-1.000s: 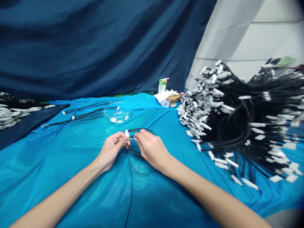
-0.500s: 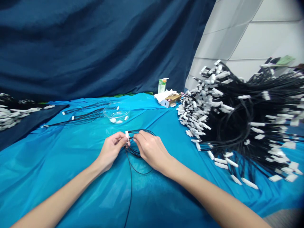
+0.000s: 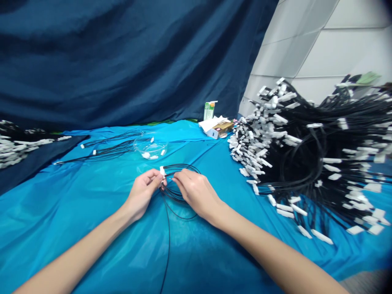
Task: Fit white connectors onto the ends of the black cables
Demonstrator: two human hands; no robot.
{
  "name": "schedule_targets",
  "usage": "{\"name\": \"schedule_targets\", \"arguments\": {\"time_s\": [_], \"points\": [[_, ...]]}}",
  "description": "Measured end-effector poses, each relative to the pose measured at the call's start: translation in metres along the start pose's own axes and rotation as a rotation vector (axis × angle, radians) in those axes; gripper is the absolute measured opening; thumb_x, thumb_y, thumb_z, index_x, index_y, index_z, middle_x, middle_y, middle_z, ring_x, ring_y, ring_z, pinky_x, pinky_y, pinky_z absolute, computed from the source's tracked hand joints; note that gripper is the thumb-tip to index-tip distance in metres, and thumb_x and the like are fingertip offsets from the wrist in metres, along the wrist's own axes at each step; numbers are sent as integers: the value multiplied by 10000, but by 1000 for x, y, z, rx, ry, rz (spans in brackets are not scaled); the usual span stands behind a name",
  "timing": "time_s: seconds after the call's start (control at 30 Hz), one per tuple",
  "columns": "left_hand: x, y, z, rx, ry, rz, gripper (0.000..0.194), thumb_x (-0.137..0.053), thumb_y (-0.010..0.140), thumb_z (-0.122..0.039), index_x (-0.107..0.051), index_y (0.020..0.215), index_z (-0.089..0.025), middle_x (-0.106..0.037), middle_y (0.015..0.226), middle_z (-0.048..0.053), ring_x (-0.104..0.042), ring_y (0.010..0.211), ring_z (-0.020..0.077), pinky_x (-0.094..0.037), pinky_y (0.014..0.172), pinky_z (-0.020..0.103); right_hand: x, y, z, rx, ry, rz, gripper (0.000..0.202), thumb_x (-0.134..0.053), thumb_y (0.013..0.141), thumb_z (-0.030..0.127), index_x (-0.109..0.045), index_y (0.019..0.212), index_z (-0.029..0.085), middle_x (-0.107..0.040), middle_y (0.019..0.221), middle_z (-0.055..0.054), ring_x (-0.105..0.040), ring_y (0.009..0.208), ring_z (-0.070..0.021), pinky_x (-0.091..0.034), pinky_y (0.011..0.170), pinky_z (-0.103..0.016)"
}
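Note:
Between thumb and fingers, my left hand (image 3: 143, 192) pinches a white connector (image 3: 162, 172) with thin black wires coming from it. The black wires (image 3: 183, 166) loop to the right and pass around and behind my right hand (image 3: 196, 192). That hand is closed in a pinch on a wire end, whose small tip (image 3: 172, 178) points toward the connector with a small gap between them. One loose black wire (image 3: 168, 245) hangs from the bundle down toward the bottom edge.
A clear round dish (image 3: 150, 148) with several white connectors stands beyond my hands, beside wired harnesses (image 3: 113, 149). To the right rises a big heap of black wires with white connectors (image 3: 306, 155). Farther back are an open small box (image 3: 218, 129) and a green-white carton (image 3: 209, 110).
My right hand has drawn slightly right, away from the connector, so the wire tip now shows apart from it. The connector and my left hand have shifted slightly left.

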State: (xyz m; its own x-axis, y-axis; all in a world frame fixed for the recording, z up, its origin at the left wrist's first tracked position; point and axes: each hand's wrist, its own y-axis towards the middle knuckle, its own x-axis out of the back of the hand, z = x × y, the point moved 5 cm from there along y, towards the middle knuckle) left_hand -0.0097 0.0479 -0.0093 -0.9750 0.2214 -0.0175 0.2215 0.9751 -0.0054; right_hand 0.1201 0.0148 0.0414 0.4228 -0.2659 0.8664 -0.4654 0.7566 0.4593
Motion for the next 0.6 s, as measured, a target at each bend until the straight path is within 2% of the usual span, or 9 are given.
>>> {"name": "schedule_targets", "arguments": {"time_s": [0.17,0.33,0.47,0.6], "points": [[-1,0,0,34,-59,2,418,-591,680,-452,-444,744,-65,-495,711,42,-444,618,44,-360,568,133,1,1,-1,-22,61,-35,218,-340,886,217,-532,848,123,-539,781,-43,-508,746,-148,-356,643,-249],[-5,0,2,78,-140,59,418,-610,668,-435,-432,746,-64,-481,705,35,-438,617,43,-362,567,136,2,2,0,31,190,-78,184,-358,864,153,-535,877,101,-542,805,-56,-502,764,-139,-383,681,-239],[-6,0,3,111,-173,116,406,-611,678,-415,-432,759,-60,-475,707,36,-435,615,40,-363,568,135,8,1,0,80,337,-147,172,-393,844,120,-554,907,112,-573,852,-42,-512,804,-117,-399,727,-214],[-5,0,2,135,-187,158,388,-608,689,-393,-442,781,-55,-473,717,41,-433,611,36,-358,563,132,16,0,-4,58,392,-253,196,-456,827,143,-568,987,164,-601,921,3,-527,802,-92,-402,743,-191]]}}
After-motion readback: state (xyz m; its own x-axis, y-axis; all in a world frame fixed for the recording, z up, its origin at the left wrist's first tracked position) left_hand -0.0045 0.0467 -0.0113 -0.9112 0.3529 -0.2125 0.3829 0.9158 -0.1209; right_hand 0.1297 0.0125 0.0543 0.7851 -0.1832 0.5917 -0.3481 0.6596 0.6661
